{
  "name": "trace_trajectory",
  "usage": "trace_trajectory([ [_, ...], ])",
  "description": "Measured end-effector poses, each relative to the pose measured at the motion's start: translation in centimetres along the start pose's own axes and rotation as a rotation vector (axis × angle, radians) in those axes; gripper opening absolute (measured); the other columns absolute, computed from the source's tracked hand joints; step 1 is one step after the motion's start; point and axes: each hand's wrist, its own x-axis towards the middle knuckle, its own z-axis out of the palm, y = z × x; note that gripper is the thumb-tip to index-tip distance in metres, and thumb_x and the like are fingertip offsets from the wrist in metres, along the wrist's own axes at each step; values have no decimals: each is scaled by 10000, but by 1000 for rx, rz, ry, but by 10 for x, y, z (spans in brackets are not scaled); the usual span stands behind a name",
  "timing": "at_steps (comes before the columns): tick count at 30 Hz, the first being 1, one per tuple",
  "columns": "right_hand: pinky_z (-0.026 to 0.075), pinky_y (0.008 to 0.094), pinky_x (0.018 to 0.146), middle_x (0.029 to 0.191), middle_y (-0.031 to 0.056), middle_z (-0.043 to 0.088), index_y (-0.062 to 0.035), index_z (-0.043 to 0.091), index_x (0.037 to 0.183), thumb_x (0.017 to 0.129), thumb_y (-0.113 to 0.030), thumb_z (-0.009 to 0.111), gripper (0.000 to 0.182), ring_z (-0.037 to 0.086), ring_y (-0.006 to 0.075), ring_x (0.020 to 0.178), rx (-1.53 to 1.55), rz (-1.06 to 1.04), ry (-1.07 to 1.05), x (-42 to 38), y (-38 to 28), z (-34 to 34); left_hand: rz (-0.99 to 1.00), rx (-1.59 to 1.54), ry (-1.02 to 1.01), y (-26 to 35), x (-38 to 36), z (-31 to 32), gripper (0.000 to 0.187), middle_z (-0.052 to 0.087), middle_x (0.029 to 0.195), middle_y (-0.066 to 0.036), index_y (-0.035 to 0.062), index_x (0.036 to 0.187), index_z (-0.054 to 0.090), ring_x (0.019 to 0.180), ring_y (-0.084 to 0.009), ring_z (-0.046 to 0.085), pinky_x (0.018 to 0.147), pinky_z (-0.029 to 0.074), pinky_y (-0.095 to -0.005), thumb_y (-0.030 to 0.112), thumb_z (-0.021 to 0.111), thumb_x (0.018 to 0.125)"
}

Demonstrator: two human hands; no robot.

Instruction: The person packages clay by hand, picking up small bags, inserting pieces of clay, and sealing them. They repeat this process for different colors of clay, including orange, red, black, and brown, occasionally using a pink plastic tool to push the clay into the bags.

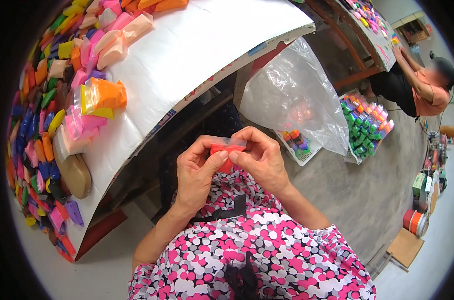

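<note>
Red packet (227,148) is positioned between the left hand (196,172) and the right hand (261,159), in front of the patterned garment (272,240) and apart from the desk (197,45). The grip of each hand is closed on the packet: both thumbs press its near face, and the curled fingers hold the clear upper edge at its two ends. The packet's lower part extends below the thumbs. A pile of coloured packets (49,125) covers the far left of the desk, beside a beige oval object (74,175). A clear plastic bag (297,85) hangs near a filled basket (364,127). A person (429,92) sits at the right.
</note>
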Motion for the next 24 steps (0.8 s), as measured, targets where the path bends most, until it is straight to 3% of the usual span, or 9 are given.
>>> trace_trajectory([
  [7, 444, 248, 551, 855, 60, 546, 33, 588, 891, 795, -5, 667, 130, 543, 98, 658, -410, -256, 49, 2, 12, 0, 11, 220, -23, 5, 2, -8, 105, 630, 928, -28, 4, 980, 637, 862, -85, 584, 769, 480, -225, 43, 636, 883],
  [10, 441, 267, 537, 854, 83, 546, 34, 589, 877, 769, 2, 661, 133, 551, 138, 649, -492, -301, 24, 3, 11, 0, 257, 599, -41, 4, 7, -17, 104, 623, 898, -35, 17, 932, 638, 839, -120, 581, 702, 468, -251, 24, 645, 828],
  [13, 452, 284, 542, 854, 97, 548, 28, 583, 866, 746, 21, 655, 140, 560, 179, 650, -554, -379, 6, 4, 10, 0, 239, 608, -34, 6, 6, -15, 117, 615, 901, -48, 23, 898, 639, 819, -162, 577, 664, 456, -284, -6, 645, 785],
  [16, 467, 296, 546, 869, 111, 556, 13, 572, 848, 721, 41, 657, 155, 571, 213, 661, -679, -562, 35, 2, 8, 2, 428, 720, 16, 7, 5, -11, 158, 614, 927, -65, 16, 883, 618, 821, -185, 584, 673, 471, -299, -58, 661, 751],
  [19, 474, 297, 537, 890, 119, 562, 2, 560, 824, 700, 57, 666, 172, 575, 220, 675, -803, -844, 40, 5, 9, 1, 744, 821, 27, 2, 7, -15, 224, 611, 956, -97, 14, 872, 595, 829, -220, 596, 683, 491, -314, -108, 685, 707],
  [20, 475, 295, 531, 898, 121, 563, -1, 556, 815, 693, 62, 670, 179, 574, 218, 679, -838, -946, 34, 5, 10, 0, 730, 782, 31, -1, 3, -15, 226, 603, 999, -117, 14, 886, 575, 888, -212, 590, 788, 472, -295, -114, 692, 742],
  [24, 461, 283, 502, 903, 117, 556, 3, 555, 796, 668, 38, 679, 182, 566, 206, 686, -884, -1038, 15, 2, 15, -4, 717, 693, 38, -6, 0, -18, 245, 586, 1056, -148, 20, 923, 546, 950, -223, 580, 840, 466, -315, -97, 694, 768],
])
